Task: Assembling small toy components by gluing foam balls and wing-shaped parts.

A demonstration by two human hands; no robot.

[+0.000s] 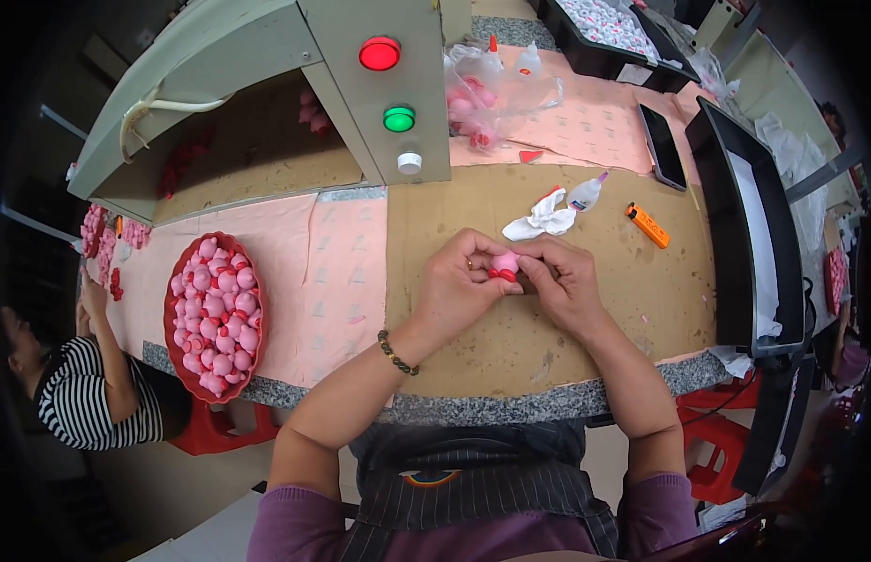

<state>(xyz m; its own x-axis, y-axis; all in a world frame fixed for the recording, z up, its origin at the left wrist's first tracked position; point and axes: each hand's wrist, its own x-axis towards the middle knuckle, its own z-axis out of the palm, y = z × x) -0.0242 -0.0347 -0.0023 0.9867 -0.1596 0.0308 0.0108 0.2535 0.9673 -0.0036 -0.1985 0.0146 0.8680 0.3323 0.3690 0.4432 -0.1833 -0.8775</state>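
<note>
Over the brown cardboard sheet [454,356], both my hands meet around a small pink rounded figure [505,261] with a red band low on it. My left hand [457,281] pinches it from the left, thumb beneath and fingers above. From the other side, my right hand [565,281] closes thumb and fingertips on it, and they cover part of its surface. Just beyond the hands lie a crumpled white tissue [545,217] and a small glue bottle [585,195] with a purple tip. To their right rests an orange cutter knife [648,226].
At left stands a red scalloped basket [263,323] heaped with similar pink figures. A grey machine housing [379,155] with red and green buttons rises behind. A phone [662,145], a black tray [712,225] and a bagged pile of pink pieces [473,98] surround the worksite. Another person [103,393] sits far left.
</note>
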